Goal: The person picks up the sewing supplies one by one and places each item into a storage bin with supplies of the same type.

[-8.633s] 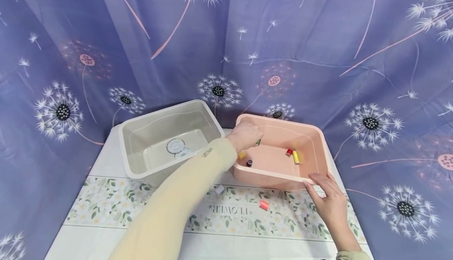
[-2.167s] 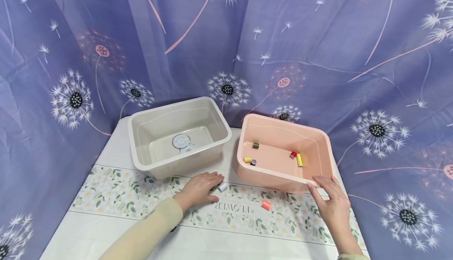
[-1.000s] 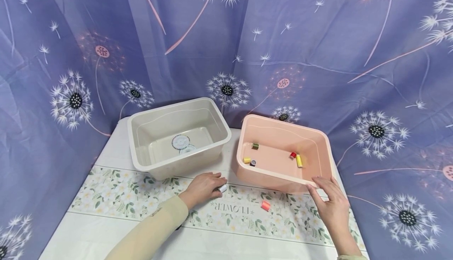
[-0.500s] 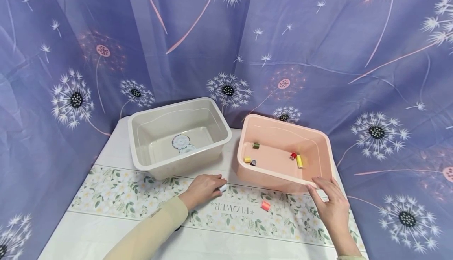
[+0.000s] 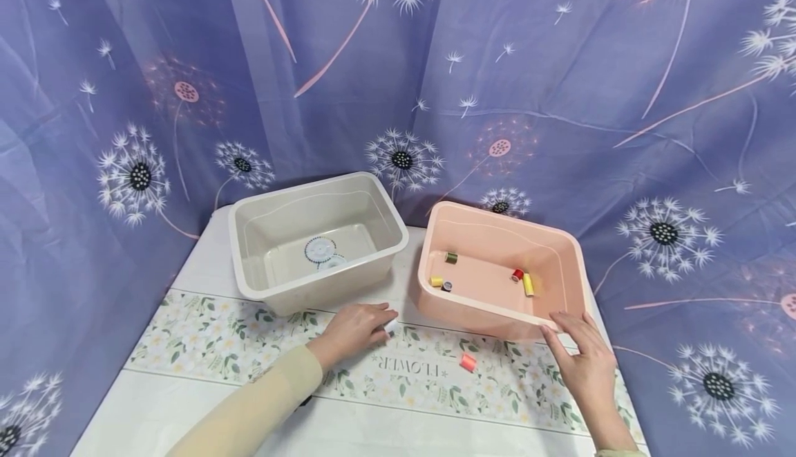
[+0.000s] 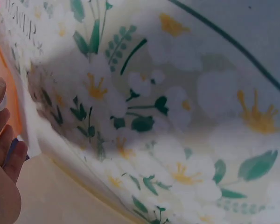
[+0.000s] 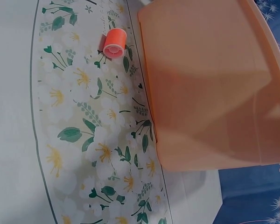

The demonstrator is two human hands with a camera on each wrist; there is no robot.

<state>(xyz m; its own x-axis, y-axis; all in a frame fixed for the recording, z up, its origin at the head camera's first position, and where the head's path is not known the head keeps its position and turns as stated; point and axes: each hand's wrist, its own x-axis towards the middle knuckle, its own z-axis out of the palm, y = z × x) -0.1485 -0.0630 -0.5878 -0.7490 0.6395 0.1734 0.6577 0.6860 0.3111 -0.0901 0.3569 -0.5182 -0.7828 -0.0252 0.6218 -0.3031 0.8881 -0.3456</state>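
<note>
My left hand (image 5: pixel 353 329) pinches a white thread spool (image 5: pixel 390 325) just above or on the floral tablecloth, in front of the gap between two bins. In the left wrist view the fingers (image 6: pixel 3 147) show at the left edge, with a bit of white by the thumb. My right hand (image 5: pixel 584 357) grips the near right corner of the pink bin's rim (image 5: pixel 491 308), thumb outside. Inside that bin lie a green spool (image 5: pixel 450 258), a red spool (image 5: pixel 517 275), a dark spool (image 5: pixel 447 286) and two yellow spools (image 5: pixel 528 284). An orange-pink spool (image 5: pixel 468 362) rests on the cloth.
A grey bin (image 5: pixel 323 287) stands left of the pink one, holding round pin wheels (image 5: pixel 320 250). The tablecloth (image 5: pixel 385 422) has a floral strip. A blue dandelion-print curtain (image 5: pixel 311 63) hangs behind and at both sides.
My left hand has left the pink bin, where the green spool now lies. It has come back to the cloth and taken hold of the white spool. The right hand stays on the rim.
</note>
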